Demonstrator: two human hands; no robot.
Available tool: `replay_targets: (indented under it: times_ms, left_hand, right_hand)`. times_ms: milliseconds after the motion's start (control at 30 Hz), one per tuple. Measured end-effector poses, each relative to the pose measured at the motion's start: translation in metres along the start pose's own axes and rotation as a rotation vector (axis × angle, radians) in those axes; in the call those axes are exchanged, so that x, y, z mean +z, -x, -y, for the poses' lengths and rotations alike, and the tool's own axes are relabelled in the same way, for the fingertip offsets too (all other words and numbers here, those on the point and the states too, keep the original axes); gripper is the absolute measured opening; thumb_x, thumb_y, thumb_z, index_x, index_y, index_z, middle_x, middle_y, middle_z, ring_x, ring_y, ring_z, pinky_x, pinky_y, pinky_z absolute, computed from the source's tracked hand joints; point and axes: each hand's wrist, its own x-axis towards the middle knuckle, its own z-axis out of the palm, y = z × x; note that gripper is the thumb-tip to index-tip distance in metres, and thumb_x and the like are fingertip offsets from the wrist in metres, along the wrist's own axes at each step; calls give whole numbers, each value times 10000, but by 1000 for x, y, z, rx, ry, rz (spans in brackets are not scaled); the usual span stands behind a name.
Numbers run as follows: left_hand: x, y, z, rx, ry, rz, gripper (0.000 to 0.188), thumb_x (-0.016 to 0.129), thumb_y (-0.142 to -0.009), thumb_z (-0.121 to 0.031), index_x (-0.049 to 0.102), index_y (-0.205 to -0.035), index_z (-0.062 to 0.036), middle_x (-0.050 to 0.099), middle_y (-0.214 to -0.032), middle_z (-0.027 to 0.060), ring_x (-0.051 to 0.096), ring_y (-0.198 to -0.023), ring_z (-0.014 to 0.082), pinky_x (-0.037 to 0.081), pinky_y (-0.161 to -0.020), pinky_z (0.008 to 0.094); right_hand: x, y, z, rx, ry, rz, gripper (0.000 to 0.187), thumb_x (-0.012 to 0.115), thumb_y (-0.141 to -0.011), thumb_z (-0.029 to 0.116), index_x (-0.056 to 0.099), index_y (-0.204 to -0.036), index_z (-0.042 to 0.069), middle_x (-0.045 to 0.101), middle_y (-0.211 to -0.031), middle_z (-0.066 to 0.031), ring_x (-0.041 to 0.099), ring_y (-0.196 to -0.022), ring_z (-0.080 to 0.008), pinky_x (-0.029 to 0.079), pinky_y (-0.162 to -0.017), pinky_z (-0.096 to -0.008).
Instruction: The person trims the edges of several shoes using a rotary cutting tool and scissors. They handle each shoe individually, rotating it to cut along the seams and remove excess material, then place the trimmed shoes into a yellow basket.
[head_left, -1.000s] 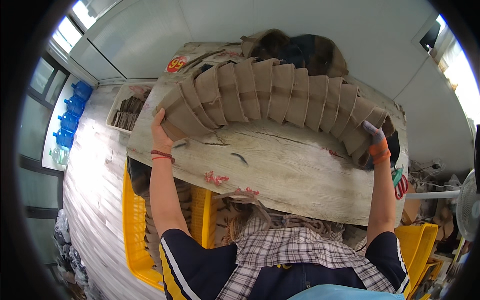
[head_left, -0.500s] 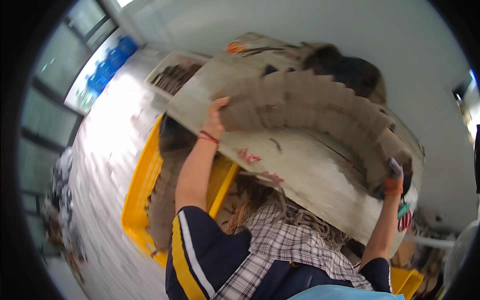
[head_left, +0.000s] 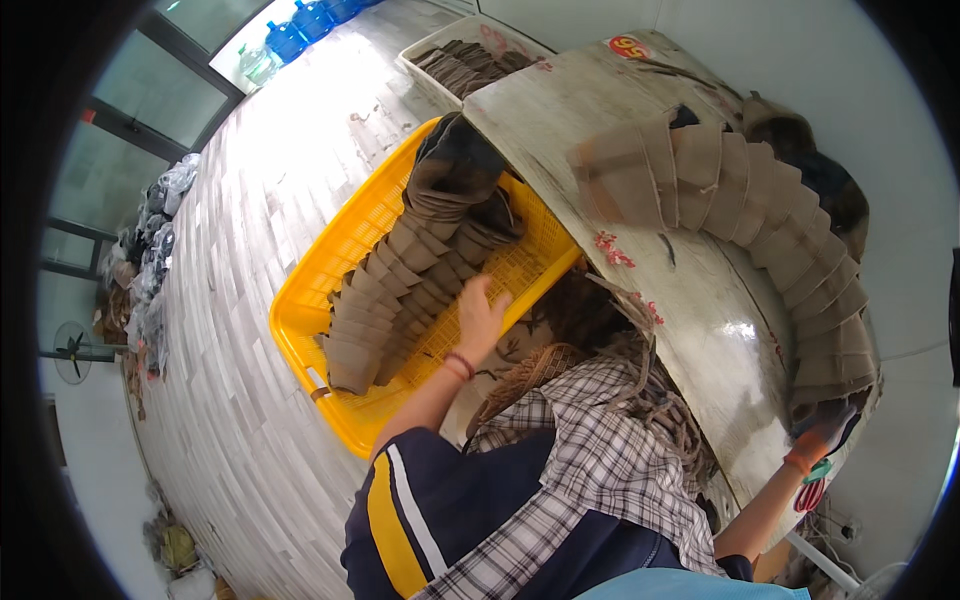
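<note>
Loosely spread and empty, the left hand [head_left: 482,315] is just right of the brown nested-fabric stack [head_left: 380,295] slanting along the yellow plastic basket [head_left: 548,232]; the gloved right hand [head_left: 827,428], grip indiscernible, is at the arched brown fabric row [head_left: 745,190]'s near end on the wooden table [head_left: 695,300].

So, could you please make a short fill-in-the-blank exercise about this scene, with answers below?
1. The basket holding brown fabric pieces has the colour ____.
2. Left or right: the hand over this basket is the person's ____ hand.
3. The cuff at the right hand has the colour ____.
4. A curved row of similar pieces lies on the wooden ____.
Missing words: yellow; left; orange; table.
</note>
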Motion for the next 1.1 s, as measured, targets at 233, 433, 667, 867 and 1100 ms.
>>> replay_targets:
  times_ms: [233, 433, 667, 867, 1100]
  left_hand:
    - [46, 15, 5, -22, -340, 417, 417, 650, -708, -116, 533, -1096, -13, 613, -881, 182, 620, -804, 346, 489, -712, 437]
    - [24, 21, 15, 6, -270, 429, 277, 602, -720, -64, 518, -981, -28, 620, -803, 192, 612, -734, 366, 483, -661, 455]
    - [-47, 71, 95, 177, -347, 419, 186, 522, -760, -58, 562, -942, -68, 612, -780, 127, 612, -763, 311, 483, -675, 414]
    - [-159, 128, 228, 157, -477, 500, 300, 555, -712, -41, 606, -1001, -103, 634, -869, 96, 587, -858, 287, 447, -770, 410]
    - [-262, 25, 275, -741, -1191, 820, 347, 455, -889, -212, 622, -1179, -122, 545, -1295, 126, 496, -1229, 271, 411, -990, 391]
  right_hand:
    - [-23, 47, -68, -377, 895, -235, 378, 557, -941, 250, 552, -1218, -7, 598, -1197, -100, 557, -1058, -162, 431, -911, -299]
    - [-35, 53, -86, -577, 1238, -137, 342, 615, -903, 234, 595, -1165, 14, 611, -1154, -129, 564, -1058, -237, 416, -927, -326]
    - [-23, 59, -80, -688, 1302, -99, 344, 594, -918, 239, 591, -1164, -1, 623, -1143, -128, 576, -1031, -239, 422, -904, -321]
    - [-34, 52, -80, -685, 1334, -87, 336, 601, -912, 243, 606, -1151, 6, 619, -1154, -124, 567, -1041, -238, 417, -908, -317]
    - [-43, 59, -74, -673, 1452, -101, 343, 599, -907, 256, 615, -1128, -6, 625, -1120, -144, 564, -1044, -264, 416, -916, -344]
